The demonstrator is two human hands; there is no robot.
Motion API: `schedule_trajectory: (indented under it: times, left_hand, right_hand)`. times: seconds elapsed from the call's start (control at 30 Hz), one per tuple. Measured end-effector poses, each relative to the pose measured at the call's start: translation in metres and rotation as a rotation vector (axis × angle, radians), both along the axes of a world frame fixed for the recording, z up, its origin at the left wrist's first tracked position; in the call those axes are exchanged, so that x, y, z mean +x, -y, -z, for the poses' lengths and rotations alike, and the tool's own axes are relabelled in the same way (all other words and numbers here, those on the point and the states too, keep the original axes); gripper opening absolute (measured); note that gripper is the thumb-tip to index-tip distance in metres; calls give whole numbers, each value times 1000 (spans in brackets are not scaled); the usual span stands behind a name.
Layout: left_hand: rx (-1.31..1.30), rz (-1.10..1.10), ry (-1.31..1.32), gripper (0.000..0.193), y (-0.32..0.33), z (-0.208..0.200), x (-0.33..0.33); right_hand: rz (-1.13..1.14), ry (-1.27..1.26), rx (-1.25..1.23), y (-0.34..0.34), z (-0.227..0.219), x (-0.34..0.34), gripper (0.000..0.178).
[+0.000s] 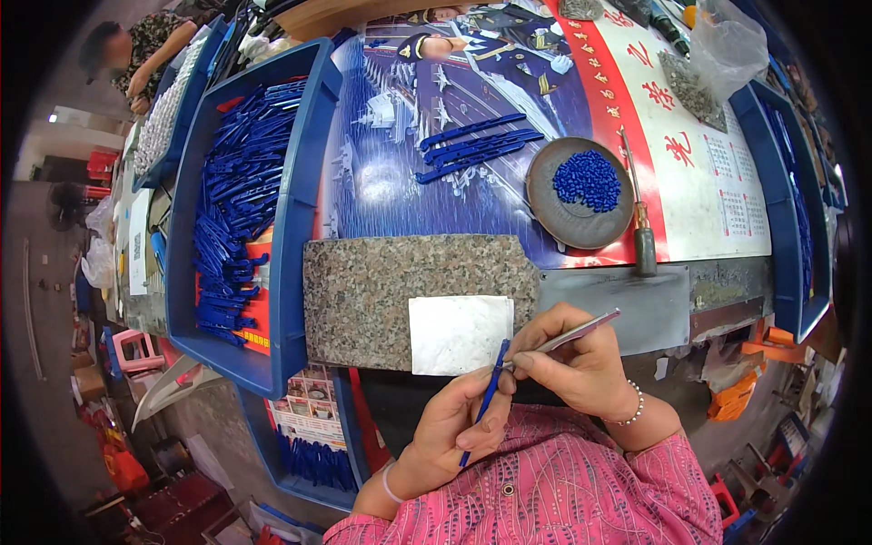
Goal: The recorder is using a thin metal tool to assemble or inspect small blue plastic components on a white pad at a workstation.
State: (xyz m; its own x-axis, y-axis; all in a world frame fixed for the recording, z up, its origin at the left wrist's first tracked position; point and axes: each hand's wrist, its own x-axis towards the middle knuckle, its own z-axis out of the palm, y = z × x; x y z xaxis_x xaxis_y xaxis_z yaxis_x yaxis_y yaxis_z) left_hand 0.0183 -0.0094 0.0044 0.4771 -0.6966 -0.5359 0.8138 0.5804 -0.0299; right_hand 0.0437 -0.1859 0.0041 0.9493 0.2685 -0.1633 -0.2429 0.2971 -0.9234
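Observation:
My left hand (454, 425) is closed around a slim blue plastic piece (489, 397), holding it tilted with its upper end toward my right hand. Pinched in my right hand (574, 365) is a thin, flat metal tool (586, 329), perhaps tweezers; its tip meets the upper part of the blue piece, and fingers hide the exact contact. Both hands are just in front of a white paper pad (460, 334) lying on a speckled granite slab (363, 291). Beyond it are several similar blue pieces (477, 150) and a round dish (568, 232) of small blue pellets (587, 180).
A screwdriver (644, 245) lies right of the dish. At left, a large blue bin (309, 173) holds many blue pieces; a lower bin (320, 490) holds more. Another blue bin (763, 154) stands at right, near a clear plastic bag (727, 50). Another person (154, 45) is at far left.

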Motion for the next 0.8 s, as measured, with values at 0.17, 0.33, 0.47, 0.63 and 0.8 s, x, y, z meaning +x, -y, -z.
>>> schedule_trajectory:
  times: [0.17, 0.33, 0.47, 0.63, 0.8]
  left_hand:
    - [2, -2, -4, 29, 1, 0, 0]
    - [74, 16, 34, 26, 1, -2, -1]
    - [81, 11, 42, 25, 2, -3, -2]
    - [17, -36, -16, 26, 2, -1, -2]
    - [-57, -68, -12, 26, 2, 1, -3]
  right_hand:
    - [-20, 38, -23, 0, 1, 1, 12]
    - [-61, 70, -19, 3, 5, 0, 12]
    - [-66, 57, 41, 3, 9, 1, 12]
    - [-52, -15, 83, 4, 10, 3, 12]
    - [-30, -2, 76, 3, 12, 3, 12]
